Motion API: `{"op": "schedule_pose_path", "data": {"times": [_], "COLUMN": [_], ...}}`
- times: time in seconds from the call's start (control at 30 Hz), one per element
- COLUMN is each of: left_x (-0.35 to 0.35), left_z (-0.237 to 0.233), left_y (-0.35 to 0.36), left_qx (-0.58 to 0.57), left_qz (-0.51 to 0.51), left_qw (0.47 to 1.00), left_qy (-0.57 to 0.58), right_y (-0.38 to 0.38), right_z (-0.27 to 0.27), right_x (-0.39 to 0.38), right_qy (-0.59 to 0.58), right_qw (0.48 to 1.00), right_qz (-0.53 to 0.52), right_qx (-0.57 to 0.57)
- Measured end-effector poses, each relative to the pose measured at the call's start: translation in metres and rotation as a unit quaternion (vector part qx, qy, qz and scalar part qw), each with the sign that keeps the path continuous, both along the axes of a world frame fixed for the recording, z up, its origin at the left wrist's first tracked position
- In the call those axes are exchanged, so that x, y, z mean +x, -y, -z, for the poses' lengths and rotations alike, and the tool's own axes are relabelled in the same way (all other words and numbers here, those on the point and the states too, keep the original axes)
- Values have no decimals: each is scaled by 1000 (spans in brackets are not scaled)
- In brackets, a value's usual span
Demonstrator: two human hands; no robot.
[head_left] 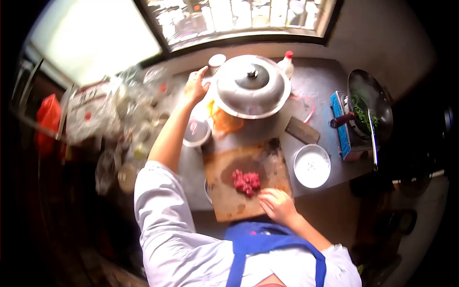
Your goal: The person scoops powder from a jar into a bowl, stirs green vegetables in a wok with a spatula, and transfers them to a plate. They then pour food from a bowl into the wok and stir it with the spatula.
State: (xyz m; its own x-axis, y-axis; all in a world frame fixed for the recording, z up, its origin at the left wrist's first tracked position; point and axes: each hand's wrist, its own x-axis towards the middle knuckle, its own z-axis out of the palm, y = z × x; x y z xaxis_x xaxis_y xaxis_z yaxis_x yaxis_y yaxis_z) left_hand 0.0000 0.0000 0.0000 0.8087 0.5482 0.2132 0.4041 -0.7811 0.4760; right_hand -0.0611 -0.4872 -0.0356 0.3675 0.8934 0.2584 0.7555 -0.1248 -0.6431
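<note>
Chopped red meat lies in a small heap on a wooden cutting board. Just right of the meat, at the board's lower right edge, is my right hand, its fingers close together; what they hold, if anything, is too small to make out. My left hand is raised and reaches forward with fingers apart and nothing in them, left of a large metal pot with a domed lid. A small white container stands just beyond that hand. Below the left forearm's inner side sits a lidded round container.
A white bowl and a grey block lie right of the board. Farther right, a wok with greens rests on a blue-sided stove. Plastic bags crowd the left. A red-capped bottle stands behind the pot.
</note>
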Motion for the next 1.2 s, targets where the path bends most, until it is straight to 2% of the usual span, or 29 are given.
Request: {"op": "schedule_pose_path", "data": {"times": [0.07,0.1,0.17,0.23,0.3,0.43,0.5,0.57,0.63,0.7,0.73,0.83,0.97,1.07,1.17,1.2], "left_x": [33,93,129,164,187,204,210,196,180,156,148,118,66,23,-18,-27], "left_z": [0,48,60,57,76,65,58,60,76,63,58,22,-70,-135,-143,-140], "left_y": [-33,-70,-90,-107,-121,-126,-136,-134,-144,-136,-137,-128,-50,73,199,245], "left_qx": [246,241,223,197,248,197,71,66,45,22,32,159,266,265,235,171], "left_qz": [15,14,8,-6,24,37,78,61,16,-73,-97,-134,-23,37,87,106], "left_qw": [966,958,952,945,930,921,937,955,969,984,984,975,963,963,964,974], "left_qy": [-82,-154,-209,-261,-271,-334,-333,-283,-241,-162,-143,-71,20,27,86,100], "right_y": [27,12,16,11,9,-4,-14,-22,-23,-19,-15,-5,10,26,47,55], "right_z": [-3,-3,-3,4,5,10,9,4,2,2,2,-4,-17,-25,-33,-39], "right_x": [-26,9,11,18,17,14,17,24,28,37,40,50,69,85,107,114], "right_qy": [-21,-48,-72,-62,-59,-74,-66,-42,-30,-16,-12,-2,2,-7,-16,-5], "right_qw": [994,985,966,959,946,939,942,956,964,971,973,979,989,991,989,986], "right_qz": [107,159,233,263,300,309,302,258,234,210,207,188,146,122,76,67], "right_qx": [-7,-54,-85,-90,-112,-130,-132,-134,-122,-110,-105,-83,-25,51,127,150]}}
